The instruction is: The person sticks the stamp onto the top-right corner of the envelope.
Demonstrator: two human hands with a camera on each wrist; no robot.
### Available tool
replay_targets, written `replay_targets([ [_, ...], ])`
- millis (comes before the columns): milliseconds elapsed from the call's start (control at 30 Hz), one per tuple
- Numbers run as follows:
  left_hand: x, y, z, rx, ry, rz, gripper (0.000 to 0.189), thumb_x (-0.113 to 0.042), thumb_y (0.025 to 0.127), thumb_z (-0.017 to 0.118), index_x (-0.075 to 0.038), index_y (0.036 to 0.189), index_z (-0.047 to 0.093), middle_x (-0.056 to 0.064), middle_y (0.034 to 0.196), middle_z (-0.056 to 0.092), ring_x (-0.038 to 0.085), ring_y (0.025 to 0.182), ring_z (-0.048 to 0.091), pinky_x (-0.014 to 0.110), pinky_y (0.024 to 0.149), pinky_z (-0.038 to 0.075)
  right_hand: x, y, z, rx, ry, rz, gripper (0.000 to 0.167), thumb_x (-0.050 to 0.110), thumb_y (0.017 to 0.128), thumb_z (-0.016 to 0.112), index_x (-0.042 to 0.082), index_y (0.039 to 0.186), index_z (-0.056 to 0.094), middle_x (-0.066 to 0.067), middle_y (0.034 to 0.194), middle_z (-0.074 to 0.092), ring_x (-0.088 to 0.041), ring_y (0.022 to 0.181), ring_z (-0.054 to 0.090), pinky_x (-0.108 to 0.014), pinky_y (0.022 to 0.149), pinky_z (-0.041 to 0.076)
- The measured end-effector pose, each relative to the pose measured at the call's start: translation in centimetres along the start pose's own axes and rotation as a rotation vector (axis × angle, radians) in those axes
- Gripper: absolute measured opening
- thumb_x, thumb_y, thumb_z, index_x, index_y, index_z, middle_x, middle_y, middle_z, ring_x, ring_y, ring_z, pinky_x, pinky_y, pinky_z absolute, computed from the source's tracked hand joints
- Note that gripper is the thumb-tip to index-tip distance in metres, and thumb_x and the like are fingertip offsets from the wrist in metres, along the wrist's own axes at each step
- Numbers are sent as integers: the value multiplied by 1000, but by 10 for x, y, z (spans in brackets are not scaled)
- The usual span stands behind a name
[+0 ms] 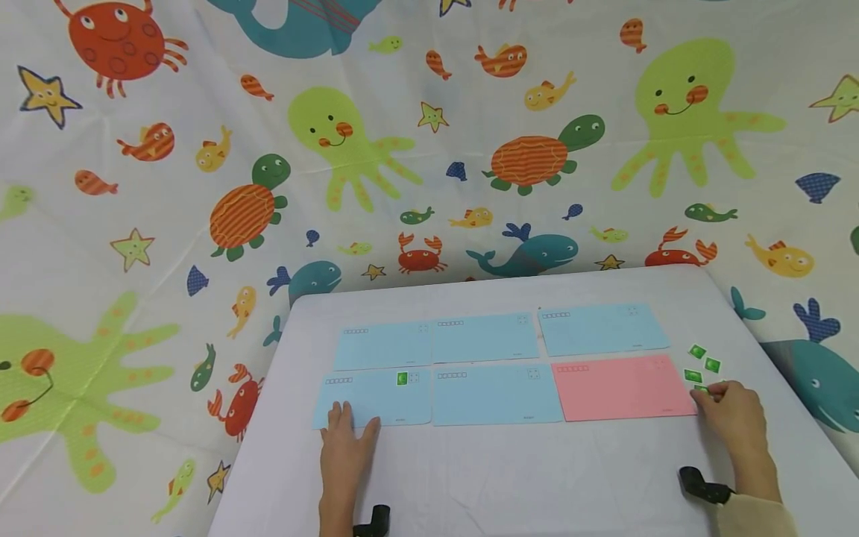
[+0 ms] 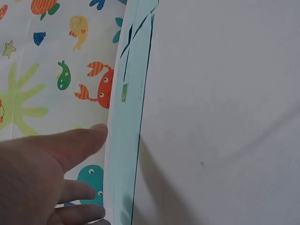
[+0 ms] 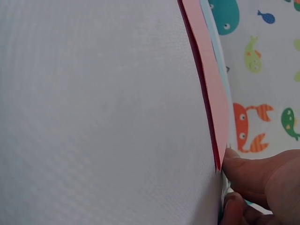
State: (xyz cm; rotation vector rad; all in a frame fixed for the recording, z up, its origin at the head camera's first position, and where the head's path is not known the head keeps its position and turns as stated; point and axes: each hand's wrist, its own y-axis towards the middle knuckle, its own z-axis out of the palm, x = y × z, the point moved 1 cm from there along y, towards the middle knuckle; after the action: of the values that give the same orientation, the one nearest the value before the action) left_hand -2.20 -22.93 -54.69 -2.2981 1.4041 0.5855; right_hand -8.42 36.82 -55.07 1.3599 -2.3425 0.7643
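My left hand (image 1: 344,451) rests with fingers spread on the lower edge of the front-left blue envelope (image 1: 372,403). A green stamp (image 1: 402,379) lies near that envelope's top right, beside its printed stamp box. In the left wrist view the thumb and fingers of the left hand (image 2: 51,178) are extended and hold nothing. To the right of the pink envelope (image 1: 624,388), my right hand (image 1: 734,418) pinches a green stamp (image 1: 700,388) by thumb and fingertips; most of it is hidden. In the right wrist view, the right hand (image 3: 262,183) is beside the pink envelope's corner.
Several loose green stamps (image 1: 693,375) lie just beyond the right hand. More blue envelopes (image 1: 496,395) form two rows with the pink one on the white table (image 1: 510,477). Behind the table hangs a cloth (image 1: 403,171) printed with sea animals.
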Motion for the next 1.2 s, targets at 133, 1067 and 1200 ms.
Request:
replay_targets([
  [133, -11, -5, 6, 32, -18, 43, 79, -32, 91, 72, 10, 149, 37, 32, 158, 29, 54, 147, 25, 71, 115, 22, 0, 0, 0, -6, 3, -14, 46, 16, 100, 58, -21, 123, 44, -38, 109, 45, -49, 99, 45, -55, 80, 47],
  [1067, -71, -22, 56, 117, -18, 341, 64, -31, 89, 75, 6, 138, 55, 23, 151, 48, 51, 136, 47, 61, 109, 42, 2, 3, 1, -34, 63, 2, 49, 18, 100, 58, -18, 129, 41, -35, 110, 49, -46, 98, 48, -48, 76, 46],
  [1200, -77, -23, 61, 132, -19, 345, 63, -30, 90, 74, 5, 138, 55, 22, 152, 48, 50, 137, 46, 60, 110, 42, 2, 6, 0, -42, 71, 5, 54, 17, 99, 59, -19, 133, 39, -36, 111, 49, -47, 99, 48, -48, 76, 44],
])
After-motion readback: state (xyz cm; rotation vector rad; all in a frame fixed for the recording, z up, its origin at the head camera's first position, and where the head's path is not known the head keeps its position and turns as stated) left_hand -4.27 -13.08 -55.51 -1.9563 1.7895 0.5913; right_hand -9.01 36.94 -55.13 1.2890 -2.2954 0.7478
